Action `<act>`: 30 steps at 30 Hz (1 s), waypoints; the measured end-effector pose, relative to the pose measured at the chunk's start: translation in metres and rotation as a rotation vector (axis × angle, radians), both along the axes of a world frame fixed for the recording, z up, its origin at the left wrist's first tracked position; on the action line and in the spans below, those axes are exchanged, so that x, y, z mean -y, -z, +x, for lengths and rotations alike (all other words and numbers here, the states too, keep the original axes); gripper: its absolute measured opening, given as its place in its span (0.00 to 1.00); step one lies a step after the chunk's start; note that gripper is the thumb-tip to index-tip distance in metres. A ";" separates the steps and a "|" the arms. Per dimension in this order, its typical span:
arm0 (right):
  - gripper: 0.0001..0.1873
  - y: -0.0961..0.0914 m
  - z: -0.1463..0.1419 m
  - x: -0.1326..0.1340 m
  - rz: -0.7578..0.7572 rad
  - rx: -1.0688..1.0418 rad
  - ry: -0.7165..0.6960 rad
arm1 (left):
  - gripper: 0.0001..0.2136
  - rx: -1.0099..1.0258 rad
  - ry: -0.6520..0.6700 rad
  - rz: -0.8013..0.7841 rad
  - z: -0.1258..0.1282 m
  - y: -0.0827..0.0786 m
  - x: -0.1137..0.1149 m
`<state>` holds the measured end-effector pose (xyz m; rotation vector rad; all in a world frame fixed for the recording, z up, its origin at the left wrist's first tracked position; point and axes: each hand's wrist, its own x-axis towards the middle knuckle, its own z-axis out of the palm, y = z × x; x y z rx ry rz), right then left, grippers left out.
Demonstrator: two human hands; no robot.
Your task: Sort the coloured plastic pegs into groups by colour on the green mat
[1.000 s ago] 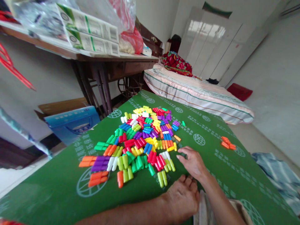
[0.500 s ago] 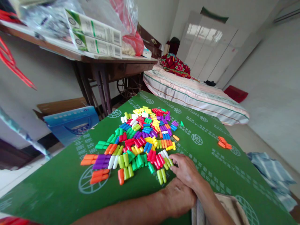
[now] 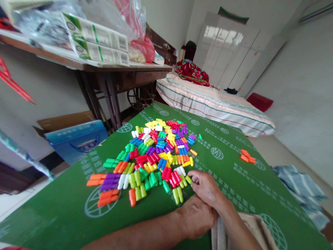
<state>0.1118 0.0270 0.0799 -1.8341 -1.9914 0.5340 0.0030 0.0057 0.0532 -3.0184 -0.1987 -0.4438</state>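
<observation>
Many small coloured plastic pieces that look like pen caps (image 3: 153, 158) lie in a loose spread, many side by side in short rows. My right hand (image 3: 206, 187) is at the near right edge of this spread. Its thumb and forefinger pinch a yellow-green cap (image 3: 188, 179), beside more caps of that colour. White caps (image 3: 179, 170) and red caps (image 3: 174, 178) lie just left of those fingertips. My left hand (image 3: 196, 216) is curled closed below the right wrist, touching it; what it holds, if anything, is hidden. A yellow-green pair of caps (image 3: 178, 196) lies in front of it.
The green board (image 3: 229, 177) with printed globes carries everything. A small heap of orange caps (image 3: 247, 156) lies apart at the right. A wooden table (image 3: 111, 67) with boxes and bags stands at the left, a bed (image 3: 215, 100) behind, and a blue box (image 3: 75, 140) on the left floor side.
My right fingers have pulled one yellow-green cap slightly right, apart from its neighbours. My left hand has stayed under the right wrist. The view has shifted slightly.
</observation>
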 end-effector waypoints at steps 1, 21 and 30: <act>0.16 -0.002 -0.002 0.000 -0.009 0.005 -0.003 | 0.08 -0.006 0.006 0.000 0.000 0.001 0.000; 0.27 -0.024 -0.029 0.000 -0.128 0.278 -0.144 | 0.07 -0.215 0.073 -0.021 0.001 0.000 0.002; 0.29 -0.018 -0.019 -0.001 -0.098 0.277 -0.118 | 0.06 -0.228 0.091 -0.066 0.002 -0.007 -0.001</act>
